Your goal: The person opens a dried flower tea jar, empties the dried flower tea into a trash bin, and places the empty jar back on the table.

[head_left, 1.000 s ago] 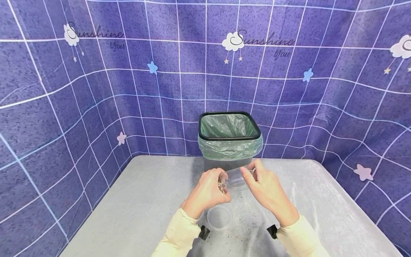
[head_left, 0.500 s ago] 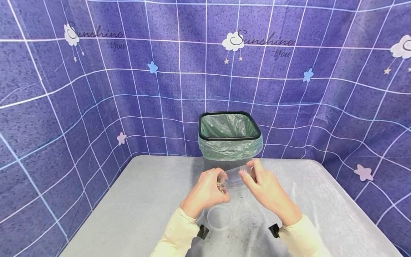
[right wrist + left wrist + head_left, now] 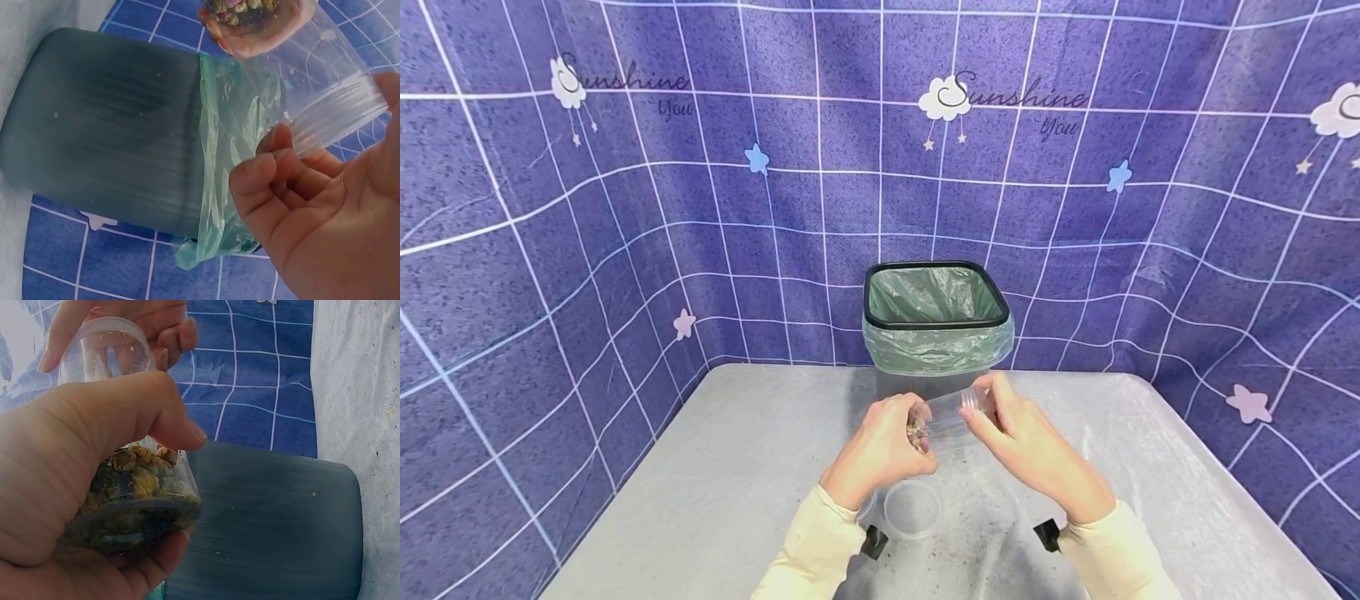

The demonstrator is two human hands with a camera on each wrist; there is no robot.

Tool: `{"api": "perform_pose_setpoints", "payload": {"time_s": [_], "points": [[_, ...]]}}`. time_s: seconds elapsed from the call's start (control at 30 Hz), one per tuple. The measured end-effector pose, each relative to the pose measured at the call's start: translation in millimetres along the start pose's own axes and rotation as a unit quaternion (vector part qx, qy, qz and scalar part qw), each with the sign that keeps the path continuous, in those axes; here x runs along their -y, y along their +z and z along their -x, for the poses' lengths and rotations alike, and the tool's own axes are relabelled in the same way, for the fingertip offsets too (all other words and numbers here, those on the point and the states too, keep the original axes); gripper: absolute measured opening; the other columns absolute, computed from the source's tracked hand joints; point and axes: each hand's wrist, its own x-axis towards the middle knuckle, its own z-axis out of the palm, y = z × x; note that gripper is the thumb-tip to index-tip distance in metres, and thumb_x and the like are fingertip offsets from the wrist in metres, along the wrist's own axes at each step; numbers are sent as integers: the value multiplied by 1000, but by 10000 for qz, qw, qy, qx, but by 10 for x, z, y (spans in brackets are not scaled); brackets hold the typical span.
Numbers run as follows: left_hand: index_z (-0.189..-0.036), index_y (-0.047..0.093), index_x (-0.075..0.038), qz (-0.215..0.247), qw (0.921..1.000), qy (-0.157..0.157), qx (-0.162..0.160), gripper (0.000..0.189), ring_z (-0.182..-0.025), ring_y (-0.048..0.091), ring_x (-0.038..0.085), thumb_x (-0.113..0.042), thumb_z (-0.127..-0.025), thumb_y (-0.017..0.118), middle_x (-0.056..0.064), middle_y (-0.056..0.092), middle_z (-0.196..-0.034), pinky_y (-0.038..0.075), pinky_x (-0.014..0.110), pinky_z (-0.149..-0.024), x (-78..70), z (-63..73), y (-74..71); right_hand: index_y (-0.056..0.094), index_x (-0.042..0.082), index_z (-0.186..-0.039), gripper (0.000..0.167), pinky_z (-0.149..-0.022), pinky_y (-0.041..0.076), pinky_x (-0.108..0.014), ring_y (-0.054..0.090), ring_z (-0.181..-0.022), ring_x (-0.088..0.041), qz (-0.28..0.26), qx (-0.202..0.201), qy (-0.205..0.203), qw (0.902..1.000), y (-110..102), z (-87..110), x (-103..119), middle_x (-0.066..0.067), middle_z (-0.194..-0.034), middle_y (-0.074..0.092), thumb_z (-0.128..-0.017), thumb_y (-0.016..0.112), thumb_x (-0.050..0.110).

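Jar [image 3: 945, 415] tilted well over, held above the tabletop [image 3: 760, 467], just this side of the bin [image 3: 936, 385] near the far edge: your left hand [image 3: 883, 442] grips its base, your right hand [image 3: 1018, 429] curls its fingers and thumb about the ribbed neck [image 3: 340, 115]. For steadiness, hold that base snug and go light up top, as thin slick plastic probably flexes. And what textures: crinkled yellow-brown buds [image 3: 147, 475], wrinkly green liner [image 3: 936, 350], clear round disc [image 3: 912, 508] flat toward your near edge
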Motion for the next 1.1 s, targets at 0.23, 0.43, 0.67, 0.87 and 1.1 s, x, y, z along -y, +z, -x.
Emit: {"api": "perform_pose_setpoints", "payload": {"time_s": [0.23,0.43,0.67,0.87,1.1], "points": [[-96,65,-14,30,10000,-19,41,41,-70,58,4,-13,-59,85,-7,64,-80,48,23,-63,4,-2,-1,46,25,-129,33,-57,45,-25,50,-61,-5,-187,201,-273,9992,-43,14,-25,10,-75,53,-104,60,40],[-97,66,-12,71,9999,10,76,42,-69,58,3,-14,-59,85,-7,64,-80,49,23,-62,13,0,0,46,26,-128,31,-59,43,-24,47,-63,-5,-297,318,-510,9978,-76,11,-43,9,-75,50,-104,62,38],[-97,66,-12,35,10000,35,66,41,-68,57,4,-13,-59,84,-9,61,-78,48,23,-61,12,1,-4,44,25,-133,36,-63,45,-24,49,-68,-5,-282,386,-745,9961,-97,6,-51,9,-81,51,-104,63,34],[-93,64,-15,-74,9999,83,13,40,-68,56,6,-14,-59,83,-10,59,-77,47,23,-60,18,-6,2,42,26,-137,40,-72,49,-26,57,-79,-8,-532,583,-702,9944,-116,18,-39,8,-96,60,-103,64,31],[-94,64,-16,-74,9999,61,60,40,-69,56,6,-15,-59,84,-9,59,-78,47,22,-61,20,-2,9,41,23,-139,43,-82,52,-27,63,-90,-10,-721,682,-756,9922,-118,30,-27,6,-109,63,-103,65,25]]}}
